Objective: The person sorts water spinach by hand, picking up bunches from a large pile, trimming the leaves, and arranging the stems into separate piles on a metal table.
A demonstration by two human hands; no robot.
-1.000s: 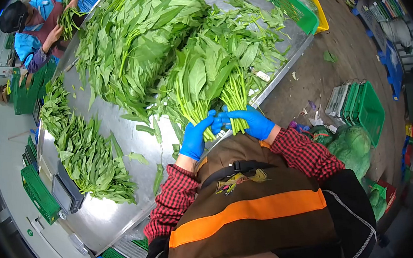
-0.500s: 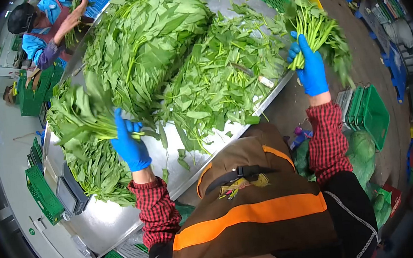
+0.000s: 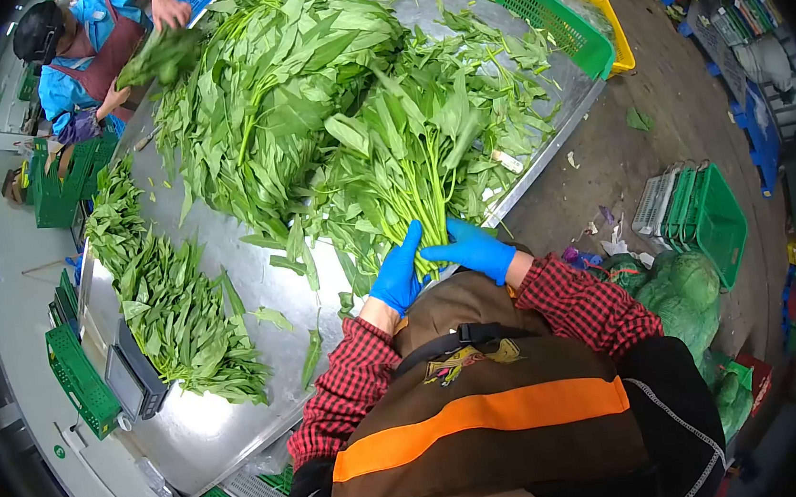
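Observation:
Both hands, in blue gloves, meet at the stem ends of a bunch of leafy greens near the table's front edge. My left hand is closed round the left side of the stems. From the right, my right hand grips the same stems. The bunch's leaves point away from me, over loose leaves. Behind and to the left rises a large pile of greens. A row of bunches lies on the metal table at the left.
A co-worker holds greens at the far left. A green basket and a yellow crate stand at the table's far right corner. A scale is at the left edge. Green crates stand on the right floor.
My two hands, apart before with a bunch in each, have come together at the middle on one bunch. The co-worker's hands and greens have moved.

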